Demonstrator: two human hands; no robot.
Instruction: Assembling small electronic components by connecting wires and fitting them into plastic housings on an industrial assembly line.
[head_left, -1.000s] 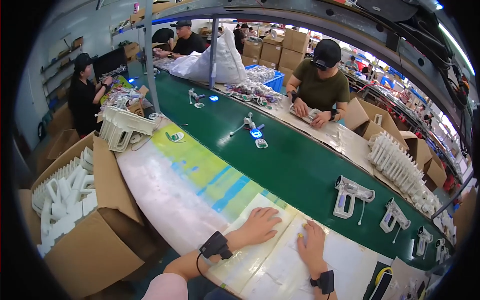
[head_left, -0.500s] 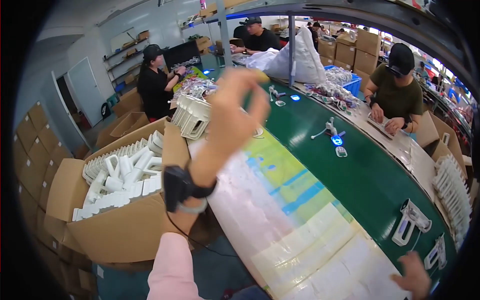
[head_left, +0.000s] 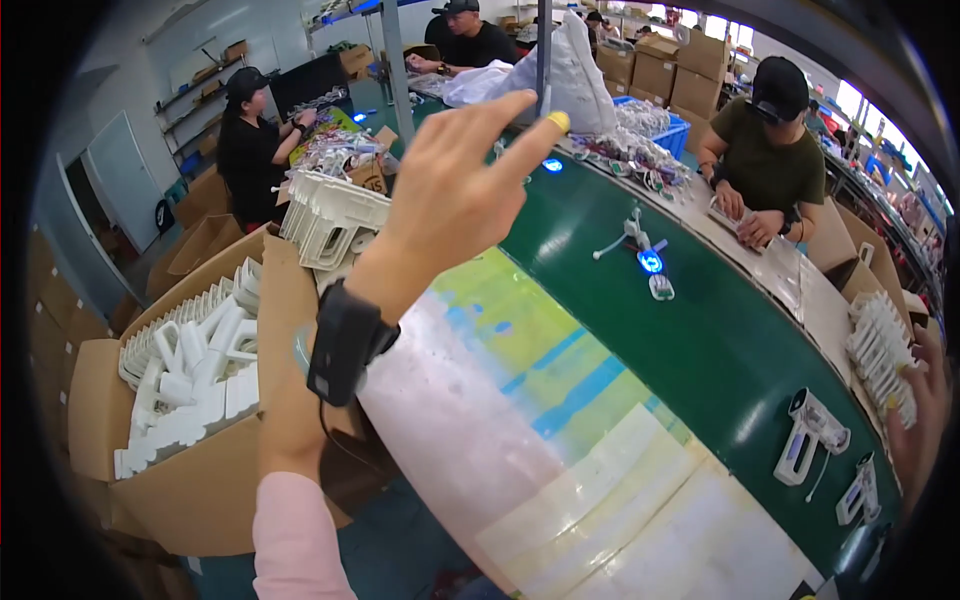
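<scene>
My left hand [head_left: 455, 195] is raised over the near left part of the bench, its fingers stretched out and apart, holding nothing. A yellow cover sits on one fingertip, and a black device is strapped to the wrist. At the far right rim, my right hand [head_left: 922, 420] reaches to a stack of white plastic housings [head_left: 880, 345]. Its fingers are apart against the near end of that stack, partly lost in the dark rim. Two white handheld device housings [head_left: 812, 437] with handles lie close by on the green surface; the nearer housing [head_left: 859, 490] is smaller in view.
A cardboard box [head_left: 200, 500] of white housings stands at left, with more stacked housings [head_left: 335, 215] beyond it. Paint-stained sheeting [head_left: 470, 390] covers the near bench. A lit blue module [head_left: 651, 262] lies on the green belt [head_left: 700, 330]. Co-workers [head_left: 770, 150] sit across and at the far end.
My left hand has drawn nearer and opened out from a blurred, curled pose. My right hand has moved from beside the two housings up to the stack at the right rim. The view has shifted.
</scene>
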